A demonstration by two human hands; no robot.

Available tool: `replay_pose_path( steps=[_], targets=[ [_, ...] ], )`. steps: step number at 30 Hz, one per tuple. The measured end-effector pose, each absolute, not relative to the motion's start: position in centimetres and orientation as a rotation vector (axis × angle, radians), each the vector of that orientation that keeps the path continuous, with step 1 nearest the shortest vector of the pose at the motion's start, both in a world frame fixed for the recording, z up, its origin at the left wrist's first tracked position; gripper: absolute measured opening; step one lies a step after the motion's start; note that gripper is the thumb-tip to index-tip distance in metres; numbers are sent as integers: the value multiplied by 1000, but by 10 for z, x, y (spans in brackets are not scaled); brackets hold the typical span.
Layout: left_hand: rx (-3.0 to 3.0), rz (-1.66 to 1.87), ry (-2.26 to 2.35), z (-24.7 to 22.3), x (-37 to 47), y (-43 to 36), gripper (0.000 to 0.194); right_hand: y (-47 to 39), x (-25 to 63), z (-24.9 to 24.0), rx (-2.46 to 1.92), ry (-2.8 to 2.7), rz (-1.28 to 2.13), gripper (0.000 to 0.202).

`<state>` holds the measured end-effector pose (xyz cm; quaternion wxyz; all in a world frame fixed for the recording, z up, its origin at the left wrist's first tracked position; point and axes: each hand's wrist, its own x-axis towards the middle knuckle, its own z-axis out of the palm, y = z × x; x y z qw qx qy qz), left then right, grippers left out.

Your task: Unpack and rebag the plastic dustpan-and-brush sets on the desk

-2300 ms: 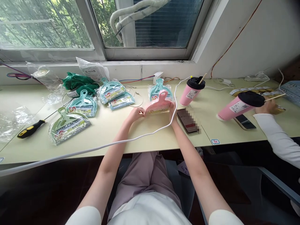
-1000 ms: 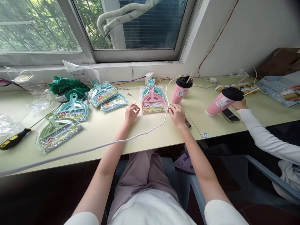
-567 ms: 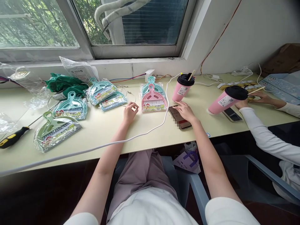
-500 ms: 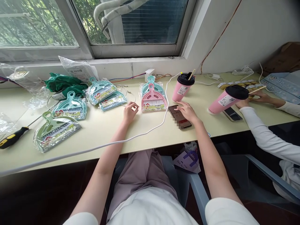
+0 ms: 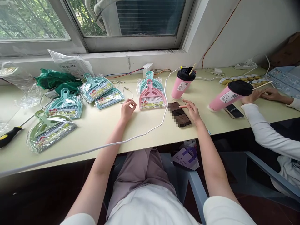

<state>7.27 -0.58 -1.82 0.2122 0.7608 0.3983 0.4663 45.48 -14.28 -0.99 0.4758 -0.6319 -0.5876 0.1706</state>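
My left hand (image 5: 128,109) rests on the table with its fingers curled and the thumb tip against them, nothing visible inside. Just to its right lie a pink dustpan-and-brush set (image 5: 152,96) and, behind it, a turquoise set (image 5: 149,76), both in clear wrap. My right hand (image 5: 192,111) hovers at the right edge of a phone (image 5: 180,117), fingers apart and the index finger stretched over the screen. The phone lies face up. Behind that hand stands a pink cup (image 5: 181,87) with a black lid and a straw.
More wrapped turquoise sets (image 5: 97,89) and a green set (image 5: 50,131) lie left, near a screwdriver (image 5: 10,137). A white cable (image 5: 138,137) crosses the table. At right are a second pink cup (image 5: 225,99), another phone (image 5: 234,111) and another person's hands (image 5: 272,93).
My right hand has drawn slightly right, off the middle of the phone, and the screen now looks darker. My left hand stays curled on the table. The other person's hands have come together.
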Motion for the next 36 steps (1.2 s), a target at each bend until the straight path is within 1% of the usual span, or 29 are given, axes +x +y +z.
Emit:
replay_pose_path(
  steps=[13, 19, 23, 26, 36],
  targets=[
    [2134, 1285, 1073, -19, 76, -6, 6, -147, 460, -17, -1603, -1598, 417, 61],
    [2130, 1301, 1022, -21, 76, -5, 5, -149, 458, -13, -1584, -1524, 407, 61],
    [2121, 1313, 1017, -21, 76, -5, 4, -149, 458, -14, -1594, -1453, 398, 59],
    [2124, 1288, 1046, -21, 76, -5, 4, -147, 460, -17, -1589, -1424, 392, 61],
    [2145, 1273, 1061, -23, 77, -6, 7, -147, 462, -21, -1594, -1386, 423, 60]
  ],
)
